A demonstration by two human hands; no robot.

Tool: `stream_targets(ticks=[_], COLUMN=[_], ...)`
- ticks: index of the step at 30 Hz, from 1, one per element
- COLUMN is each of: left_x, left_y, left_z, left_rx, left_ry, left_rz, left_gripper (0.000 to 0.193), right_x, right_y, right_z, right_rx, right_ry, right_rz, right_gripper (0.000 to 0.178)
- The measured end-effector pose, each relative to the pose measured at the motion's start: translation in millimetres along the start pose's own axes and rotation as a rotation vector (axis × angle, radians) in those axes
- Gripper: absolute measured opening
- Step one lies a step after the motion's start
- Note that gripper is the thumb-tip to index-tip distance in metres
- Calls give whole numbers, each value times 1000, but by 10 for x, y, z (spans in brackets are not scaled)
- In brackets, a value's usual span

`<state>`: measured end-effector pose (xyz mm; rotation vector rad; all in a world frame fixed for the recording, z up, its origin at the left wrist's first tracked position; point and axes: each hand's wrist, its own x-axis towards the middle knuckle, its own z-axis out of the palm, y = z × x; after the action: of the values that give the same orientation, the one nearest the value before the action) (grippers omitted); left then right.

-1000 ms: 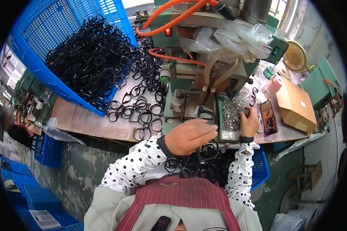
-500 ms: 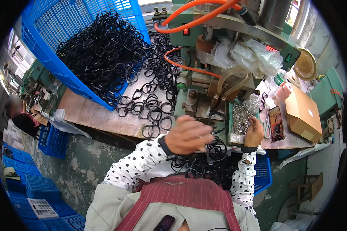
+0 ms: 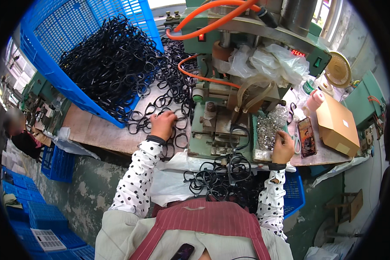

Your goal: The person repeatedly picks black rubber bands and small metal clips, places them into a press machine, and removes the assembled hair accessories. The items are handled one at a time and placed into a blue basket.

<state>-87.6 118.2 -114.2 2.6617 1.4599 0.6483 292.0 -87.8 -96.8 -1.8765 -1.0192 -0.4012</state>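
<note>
My left hand (image 3: 162,125) is over the table at the edge of the spread of black looped plastic frames (image 3: 149,112). Its fingers are bent together onto a frame beside the press. My right hand (image 3: 283,148) pinches at the right edge of a tray (image 3: 264,155) of small shiny metal pieces (image 3: 268,130); whatever sits between its fingertips is too small to name. Between my hands stands a green press (image 3: 199,145) with a metal fixture. One black frame (image 3: 239,138) lies at the fixture's front right. More frames (image 3: 212,178) are heaped in front of my lap.
A tilted blue crate (image 3: 65,89) full of black frames stands at left. Orange hoses (image 3: 212,32) and plastic bags (image 3: 264,63) hang on the press. To the right are a phone (image 3: 307,138), scissors (image 3: 297,144), a cardboard box (image 3: 339,125) and a pink bottle (image 3: 315,100).
My left hand has moved left and away from me, from in front of the press to the loose frames. My right hand stays by the tray. The view has shifted slightly.
</note>
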Motion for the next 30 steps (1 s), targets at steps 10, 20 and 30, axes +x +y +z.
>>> stream_targets(ticks=[10,20,30], left_x=[-39,-146,-227], left_y=[1190,1905,1876], left_z=[-798,-833,-767], left_rx=[-352,-574,-624], left_ry=[581,422,390], left_rz=[281,820,937], left_gripper=[34,53,42], right_x=[122,136,172], right_y=[-796,-1513,-1641], right_z=[-4,-289,-62], right_rx=[578,889,929], right_ry=[-210,-433,-411], right_rz=[186,379,364], right_gripper=[15,40,50])
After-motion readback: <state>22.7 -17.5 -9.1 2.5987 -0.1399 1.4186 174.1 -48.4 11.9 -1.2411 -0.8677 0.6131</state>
